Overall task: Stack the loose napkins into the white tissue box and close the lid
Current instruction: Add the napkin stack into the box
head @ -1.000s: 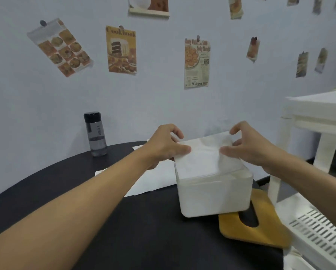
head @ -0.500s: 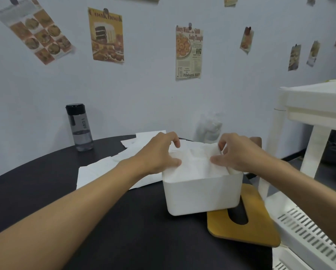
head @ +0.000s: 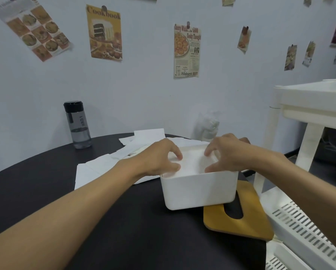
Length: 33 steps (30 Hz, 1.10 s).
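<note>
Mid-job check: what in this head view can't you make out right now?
1. Head view: whether the left hand or right hand pinches a napkin; it is white on white under the fingers.
2. How full the tissue box is; its near wall and the hands hide the inside.
3. Far part of the lid, hidden by the box.
4. Count of loose napkins, overlapping and partly behind the left arm.

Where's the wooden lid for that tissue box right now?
In the head view, the wooden lid lies flat on the black table, right of the white tissue box, beside the white rack.
</note>
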Available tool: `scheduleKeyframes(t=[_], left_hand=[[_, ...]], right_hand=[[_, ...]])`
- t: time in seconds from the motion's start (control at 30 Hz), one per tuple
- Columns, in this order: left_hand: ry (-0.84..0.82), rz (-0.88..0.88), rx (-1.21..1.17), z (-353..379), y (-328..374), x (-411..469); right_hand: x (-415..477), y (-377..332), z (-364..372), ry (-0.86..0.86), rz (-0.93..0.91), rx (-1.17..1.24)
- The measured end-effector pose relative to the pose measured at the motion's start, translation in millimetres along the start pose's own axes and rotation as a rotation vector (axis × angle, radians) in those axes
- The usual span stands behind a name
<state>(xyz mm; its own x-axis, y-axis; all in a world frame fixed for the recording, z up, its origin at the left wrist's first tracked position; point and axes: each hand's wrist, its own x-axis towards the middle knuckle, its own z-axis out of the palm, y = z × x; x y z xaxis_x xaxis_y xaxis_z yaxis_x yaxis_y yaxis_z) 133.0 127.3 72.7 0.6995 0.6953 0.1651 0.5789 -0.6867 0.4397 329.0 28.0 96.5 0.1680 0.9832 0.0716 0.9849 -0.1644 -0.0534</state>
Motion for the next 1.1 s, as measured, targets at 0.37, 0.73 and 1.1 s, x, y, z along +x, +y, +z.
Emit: scheduleKeyframes(t=[0.37,0.73,1.1], left_hand=[[0.094,-0.103,-0.167,3,-5,-17],[0.290,-0.093,-0.509,33,-1,-45],[0.690,0.009,-0.575,-20,-39,-97]], right_hand=[[-3,16,15,0.197,0.088,0.471],[-15,-6,38,0.104,0.193,1.162],[-11,-90,33,0.102,-0.001,1.337]])
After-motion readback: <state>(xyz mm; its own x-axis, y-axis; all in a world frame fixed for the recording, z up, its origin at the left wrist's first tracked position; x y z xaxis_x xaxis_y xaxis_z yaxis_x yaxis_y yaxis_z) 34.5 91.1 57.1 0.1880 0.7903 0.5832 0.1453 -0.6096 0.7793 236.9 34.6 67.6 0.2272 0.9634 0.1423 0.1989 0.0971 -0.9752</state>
